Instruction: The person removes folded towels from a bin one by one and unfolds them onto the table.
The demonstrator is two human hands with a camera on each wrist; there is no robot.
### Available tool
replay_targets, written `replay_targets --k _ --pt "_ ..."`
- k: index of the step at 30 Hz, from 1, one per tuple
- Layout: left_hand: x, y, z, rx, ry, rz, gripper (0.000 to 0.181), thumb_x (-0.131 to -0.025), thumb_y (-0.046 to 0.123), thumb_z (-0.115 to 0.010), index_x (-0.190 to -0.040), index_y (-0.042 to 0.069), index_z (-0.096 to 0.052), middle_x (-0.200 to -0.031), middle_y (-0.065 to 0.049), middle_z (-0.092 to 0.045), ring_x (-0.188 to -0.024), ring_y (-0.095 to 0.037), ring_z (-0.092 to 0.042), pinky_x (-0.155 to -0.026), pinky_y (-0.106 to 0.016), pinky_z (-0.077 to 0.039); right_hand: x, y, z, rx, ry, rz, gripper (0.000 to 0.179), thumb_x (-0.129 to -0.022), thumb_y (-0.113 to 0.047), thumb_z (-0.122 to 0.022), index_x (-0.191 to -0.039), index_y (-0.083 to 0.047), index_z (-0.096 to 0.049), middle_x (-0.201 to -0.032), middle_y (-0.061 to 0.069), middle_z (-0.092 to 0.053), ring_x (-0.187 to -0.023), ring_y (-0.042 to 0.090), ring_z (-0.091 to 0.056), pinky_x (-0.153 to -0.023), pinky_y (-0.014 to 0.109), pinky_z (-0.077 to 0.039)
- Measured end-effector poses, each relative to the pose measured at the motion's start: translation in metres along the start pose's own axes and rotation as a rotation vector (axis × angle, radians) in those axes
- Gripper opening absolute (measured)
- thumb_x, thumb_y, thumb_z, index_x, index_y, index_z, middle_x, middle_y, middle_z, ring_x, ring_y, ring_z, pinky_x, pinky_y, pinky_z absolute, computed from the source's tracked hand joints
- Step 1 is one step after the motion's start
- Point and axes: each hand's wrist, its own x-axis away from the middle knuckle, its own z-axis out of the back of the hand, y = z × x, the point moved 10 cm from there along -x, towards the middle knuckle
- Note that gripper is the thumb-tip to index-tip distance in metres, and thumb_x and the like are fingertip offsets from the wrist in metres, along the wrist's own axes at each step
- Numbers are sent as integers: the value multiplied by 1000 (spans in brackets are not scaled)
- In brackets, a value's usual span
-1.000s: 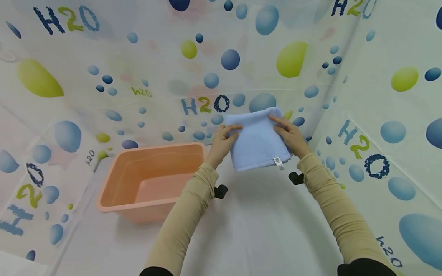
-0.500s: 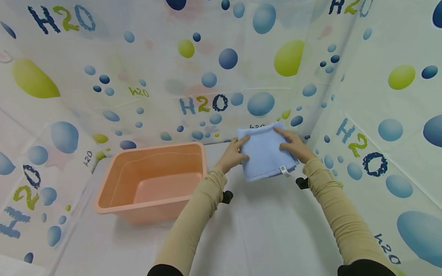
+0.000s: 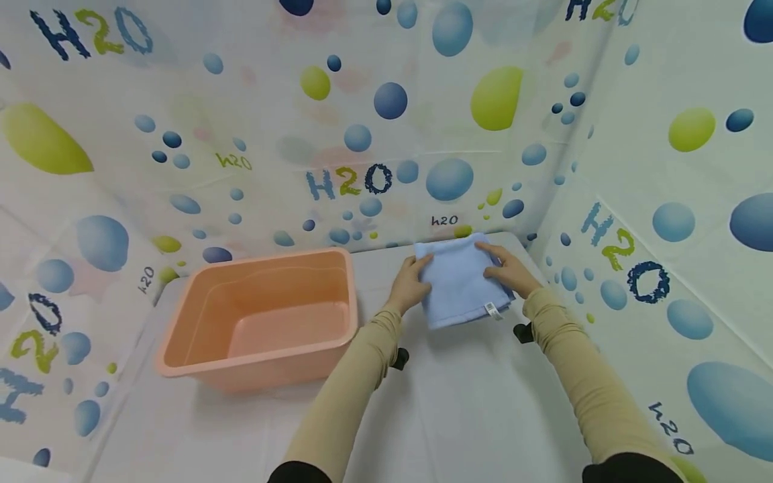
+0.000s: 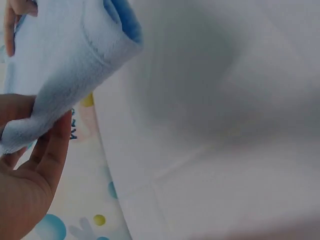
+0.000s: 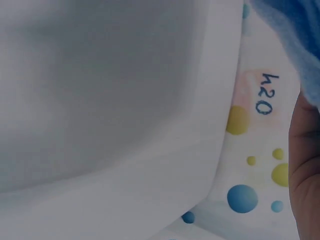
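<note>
"Towel point(image 3: 457, 285), pale blue, plush, folded roughly square: where?"
"Between left hand point(image 3: 409, 285) and right hand point(image 3: 514, 272), above the smooth white table point(image 3: 471, 409)."
"Held?"
"Pinched by both, at opposite edges."
"And the peach rectangular plastic basin point(image 3: 272, 369)?"
"Left of the towel, nearer the left hand."

Soft, even, muted light fills the head view. Feathered shadows lie on the white fabric-covered tabletop point(image 3: 447, 416), below the light blue folded fabric towel point(image 3: 455, 285) and along the near side of the peach-orange rectangular plastic basin point(image 3: 260, 372). The white dot-printed backdrop sheet point(image 3: 266, 94) looks stretched toward the corners. Both wrist views are dimmer and greyer, with broad blurred shadow across the tabletop; the left one has an out-of-focus reddish smear point(image 4: 270, 232) along its bottom edge
</note>
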Motion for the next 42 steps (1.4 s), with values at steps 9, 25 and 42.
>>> replay_targets --k 9,25,42 --pt "5 -24 -19 -108 46 39 62 -76 -8 -54 -135 10 -50 -139 -21 -42 -126 -38 -45 -102 -47 -42 1 17 -22 24 55 62 47 -84 -1 -53 -130 -6 -48 -146 21 -32 -141 42 -19 -113 58 -17" --pt "9 -37 -61 -183 44 47 52 -84 -1 -60 -134 10 -50 -145 -20 -37 -127 -40 -45 -100 -47 -43 9 57 -24 181 170 8 27 -89 -2 -48 -113 4 -57 -126 25 -52 -127 43 -41 -105 54 -32" --pt "6 -50 -77 -139 18 108 60 -84 -3 -58 -140 9 -42 -148 -17 -33 -132 -37 -40 -107 -45 -36 20 74 -28 148 223 -29 47 -80 7 -41 -127 10 -44 -133 32 -44 -128 47 -37 -107 54 -31"
